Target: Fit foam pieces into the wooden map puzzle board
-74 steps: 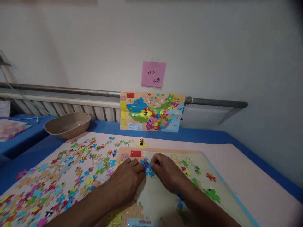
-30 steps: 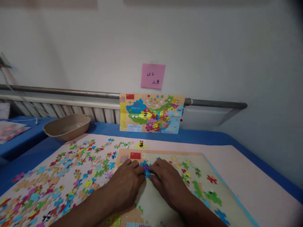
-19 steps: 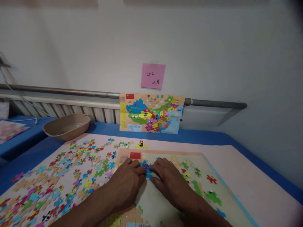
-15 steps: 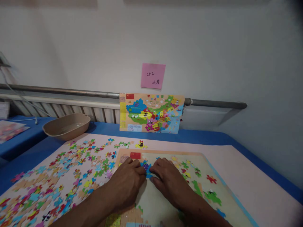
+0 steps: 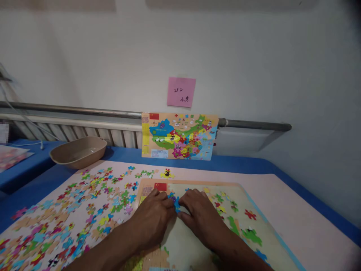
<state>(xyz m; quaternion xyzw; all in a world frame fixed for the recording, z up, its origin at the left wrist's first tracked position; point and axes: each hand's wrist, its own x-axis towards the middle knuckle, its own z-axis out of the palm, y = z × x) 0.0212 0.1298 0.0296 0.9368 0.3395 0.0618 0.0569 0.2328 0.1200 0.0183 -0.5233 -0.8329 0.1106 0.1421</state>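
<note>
Between my two hands lies a joined patch of blue jigsaw puzzle pieces [image 5: 175, 202] with a purple grape picture, on the upper left of the puzzle board [image 5: 191, 235]. My left hand [image 5: 156, 214] has its fingers curled on the patch's left edge, beside the part with the red flag [image 5: 160, 186]. My right hand [image 5: 199, 214] grips the patch's right edge between thumb and curled fingers. Both hands partly cover the pieces. Assembled orange and yellow pieces [image 5: 158, 258] fill the board's lower left corner.
Many loose puzzle pieces [image 5: 70, 210] spread over the pink sheet on the left. More clusters, one a green piece group [image 5: 252, 236], lie on the board's right side. Behind stand a printed map picture [image 5: 180, 137] and a beige basin [image 5: 80, 153]. A pink note [image 5: 181, 92] is on the wall.
My hands have drawn slightly closer together around the blue pieces, so less of the patch shows between them. The view has shifted a little; other things stay in place.
</note>
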